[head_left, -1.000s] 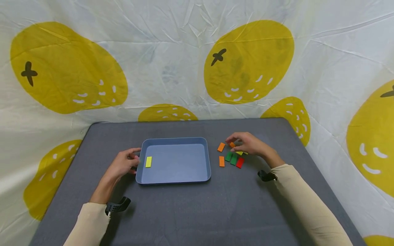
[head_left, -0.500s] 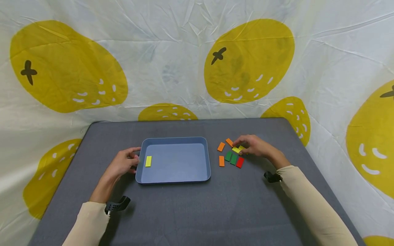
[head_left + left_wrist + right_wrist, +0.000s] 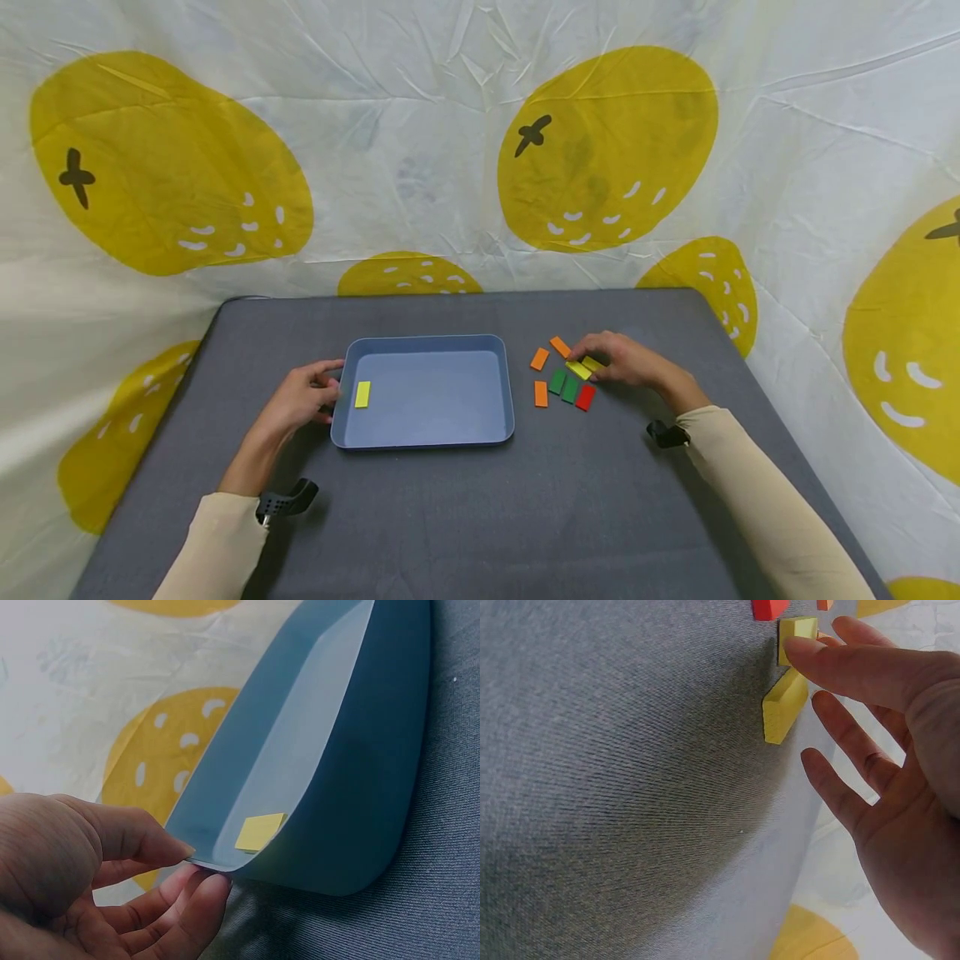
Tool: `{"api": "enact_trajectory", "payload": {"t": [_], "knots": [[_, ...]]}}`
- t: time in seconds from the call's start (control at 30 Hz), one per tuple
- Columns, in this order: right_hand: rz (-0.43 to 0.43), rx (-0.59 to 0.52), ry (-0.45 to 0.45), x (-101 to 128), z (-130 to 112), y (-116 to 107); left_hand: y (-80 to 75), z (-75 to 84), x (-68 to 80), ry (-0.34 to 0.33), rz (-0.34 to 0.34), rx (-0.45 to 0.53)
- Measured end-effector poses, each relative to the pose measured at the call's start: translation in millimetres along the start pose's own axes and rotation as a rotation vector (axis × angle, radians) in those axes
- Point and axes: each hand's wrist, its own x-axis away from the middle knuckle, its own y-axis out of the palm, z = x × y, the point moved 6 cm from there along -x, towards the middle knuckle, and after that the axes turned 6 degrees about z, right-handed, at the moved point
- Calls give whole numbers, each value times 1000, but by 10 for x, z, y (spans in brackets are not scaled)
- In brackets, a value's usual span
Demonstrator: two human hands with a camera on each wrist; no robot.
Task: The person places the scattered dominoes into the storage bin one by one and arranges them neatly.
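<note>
My left hand (image 3: 302, 395) pinches the left rim of a blue-grey tray (image 3: 435, 442), with fingers on both sides of the rim in the left wrist view. A yellow block (image 3: 362, 394) lies inside the tray near its left end. My right hand (image 3: 622, 358) is over a loose group of small blocks to the right of the tray. Its thumb and a finger pinch a flat yellow block (image 3: 799, 631) at its ends. A second yellow block (image 3: 784, 709) lies beside it, partly under the hand in the head view. The other right fingers are spread.
Around the right hand lie orange blocks (image 3: 540, 359), green blocks (image 3: 570, 389) and a red block (image 3: 585, 397). All are on a dark grey table (image 3: 465, 517). A white curtain (image 3: 420, 167) with yellow fruit shapes hangs behind the table and along its sides.
My right hand has shifted slightly right, from over an orange block to the yellow blocks, and its thumb and finger have closed on one. The left hand and tray stay still.
</note>
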Motion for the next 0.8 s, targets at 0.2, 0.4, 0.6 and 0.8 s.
{"api": "enact_trajectory", "payload": {"t": [0.2, 0.4, 0.6, 0.8], "knots": [[23, 8, -46, -4, 13, 30, 6, -12, 2, 1, -3, -4], [29, 16, -34, -26, 34, 53, 10, -1, 4, 7, -1, -9], [22, 14, -8, -40, 35, 76, 10, -2, -1, 9, -2, -6], [49, 61, -58, -36, 34, 85, 8, -17, -20, 14, -10, 2]]}}
